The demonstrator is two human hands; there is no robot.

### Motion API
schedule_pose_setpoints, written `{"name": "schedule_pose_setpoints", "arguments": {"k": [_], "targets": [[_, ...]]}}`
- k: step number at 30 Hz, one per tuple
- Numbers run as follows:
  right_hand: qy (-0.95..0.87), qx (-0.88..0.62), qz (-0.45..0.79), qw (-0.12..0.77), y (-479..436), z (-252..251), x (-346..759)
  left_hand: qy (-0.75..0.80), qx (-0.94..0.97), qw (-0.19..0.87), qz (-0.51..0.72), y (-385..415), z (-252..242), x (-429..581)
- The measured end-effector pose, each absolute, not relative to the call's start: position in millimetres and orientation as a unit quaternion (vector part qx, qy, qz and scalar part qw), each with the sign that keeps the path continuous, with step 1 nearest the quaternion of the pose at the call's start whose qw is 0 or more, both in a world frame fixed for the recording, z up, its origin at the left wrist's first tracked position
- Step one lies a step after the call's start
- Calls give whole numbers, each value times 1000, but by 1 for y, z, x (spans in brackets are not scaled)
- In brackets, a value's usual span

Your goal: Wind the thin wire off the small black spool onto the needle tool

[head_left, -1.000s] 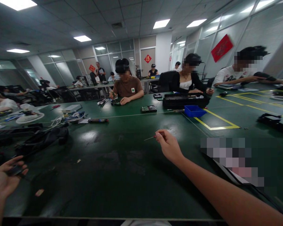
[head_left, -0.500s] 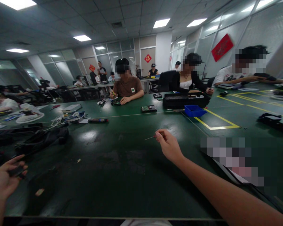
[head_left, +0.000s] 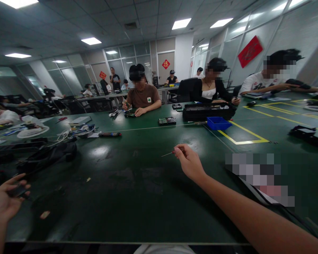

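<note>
My right hand point(head_left: 189, 160) is raised over the middle of the table, its fingers closed round a thin screwdriver point(head_left: 167, 154). The slim metal shaft points left, with a bit of red showing at the fingertips; most of the handle is hidden in my grip. At the left edge, my left hand point(head_left: 5, 201) is turned partly palm up. Its fingers curl round a small dark object point(head_left: 17, 191) whose kind I cannot make out. The green tabletop point(head_left: 116, 208) lies under both hands.
A black bag-like item point(head_left: 50, 157) lies beyond my left hand. Farther off are a dark pen-like tool point(head_left: 110, 134), a hard drive point(head_left: 167, 121), a blue tray point(head_left: 218, 123) and a black case point(head_left: 206, 112). A blurred-out flat item point(head_left: 259, 180) sits right. Several people work around the table.
Both hands keep nearly the same pose and hold the same things. The view has shifted very slightly.
</note>
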State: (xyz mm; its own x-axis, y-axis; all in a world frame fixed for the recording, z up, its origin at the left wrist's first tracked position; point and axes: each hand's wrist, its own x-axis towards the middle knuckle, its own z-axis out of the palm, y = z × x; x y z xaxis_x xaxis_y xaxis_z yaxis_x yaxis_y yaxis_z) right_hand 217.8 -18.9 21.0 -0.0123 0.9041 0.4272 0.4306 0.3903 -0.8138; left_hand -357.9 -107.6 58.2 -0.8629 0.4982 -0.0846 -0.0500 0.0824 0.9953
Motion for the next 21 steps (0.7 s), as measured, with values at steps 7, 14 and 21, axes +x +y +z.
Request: {"name": "schedule_pose_setpoints", "arguments": {"k": [7, 14, 21], "targets": [[-669, -498, 242, 495, -18, 19, 218, 708, 165, 196, 658, -107, 53, -361], [-671, -496, 243, 494, -17, 20, 218, 707, 154, 210, 658, -108, 59, -356], [-668, -496, 236, 502, -16, 17, 217, 709, 206, 175, 652, -107, 54, -357]]}}
